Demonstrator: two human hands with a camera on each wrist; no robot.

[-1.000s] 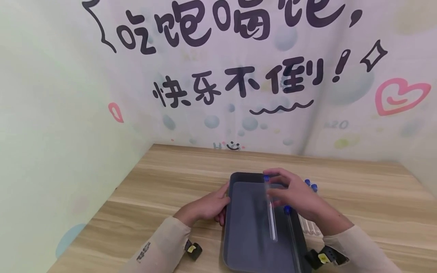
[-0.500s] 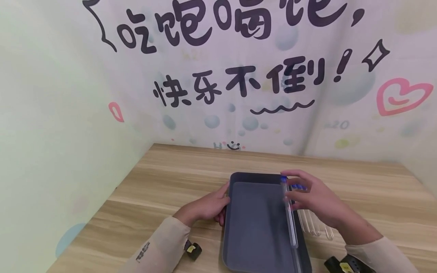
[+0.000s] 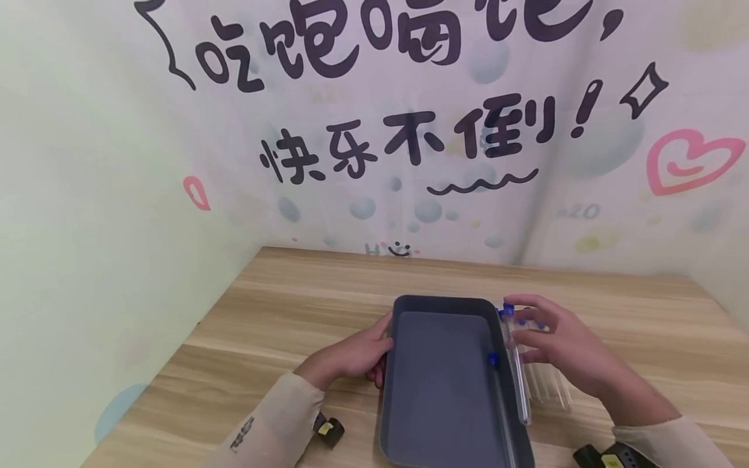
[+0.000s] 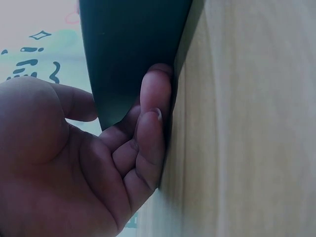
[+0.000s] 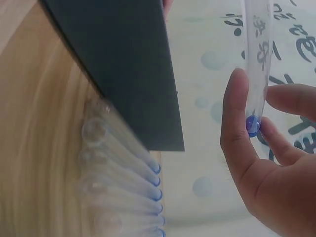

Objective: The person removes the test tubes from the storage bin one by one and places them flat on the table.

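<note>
My left hand (image 3: 358, 354) holds the left side of a dark grey rectangular tray (image 3: 441, 390). In the left wrist view, its fingers curl against the tray's wall (image 4: 133, 44), low by the tabletop. My right hand (image 3: 570, 341) pinches a clear test tube (image 3: 519, 380) near its blue cap, at the tray's right rim; the right wrist view shows fingers on both sides of the tube (image 5: 256, 59). Another blue-capped test tube (image 3: 504, 409) lies inside the tray along the right wall. Several more test tubes (image 5: 123, 173) lie side by side on the table, partly hidden behind my right hand in the head view.
The wood-grain table (image 3: 316, 279) runs back to a wall hanging (image 3: 351, 208) with black writing and drawings. A pale wall (image 3: 105, 260) stands on the left. Straps with small black devices (image 3: 329, 430) sit on both wrists.
My right hand has carried the test tube rightward, from above the tray's inside to its right rim. The tubes on the table show more. My left hand keeps its place on the tray.
</note>
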